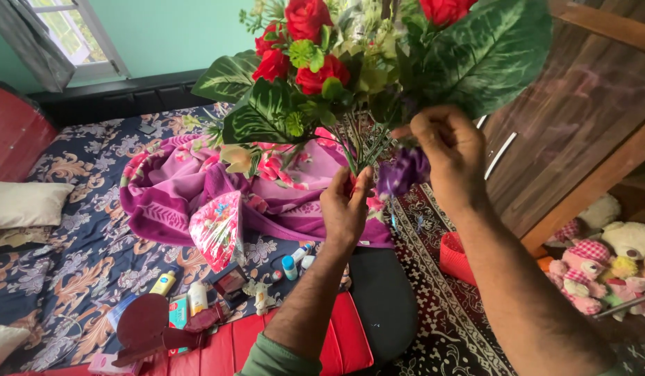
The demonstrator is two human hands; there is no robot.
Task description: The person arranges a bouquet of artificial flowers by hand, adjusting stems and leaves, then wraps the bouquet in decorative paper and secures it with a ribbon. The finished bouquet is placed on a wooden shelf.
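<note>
1. Flower bunch [322, 76]: red roses and broad green leaves, held upright above the bed, stems gathered low, apparently so the heads spread and stay clear of the bedding.
2. Left hand [345, 209]: clenched around the bundled stems from below, bearing the bunch.
3. Right hand [451, 157]: fingers pinched on a purple flower [402, 173] just beside the stems, seemingly to fit it against the bunch.
4. Magenta blanket [190, 191]: crumpled on the patterned bedspread [79, 230], beneath the bunch.
5. Cellophane wrap [217, 228]: red floral print, cone-like, lying at the blanket's edge.
6. Small packages: yellow tube [162, 283], white bottle [197, 297], teal box [178, 311], blue-capped bottles [289, 267], clustered near the bed's edge; labels too small to tell.
7. Soft toys [601, 268]: pink and white, heaped on the floor by the wooden wardrobe [573, 118].
</note>
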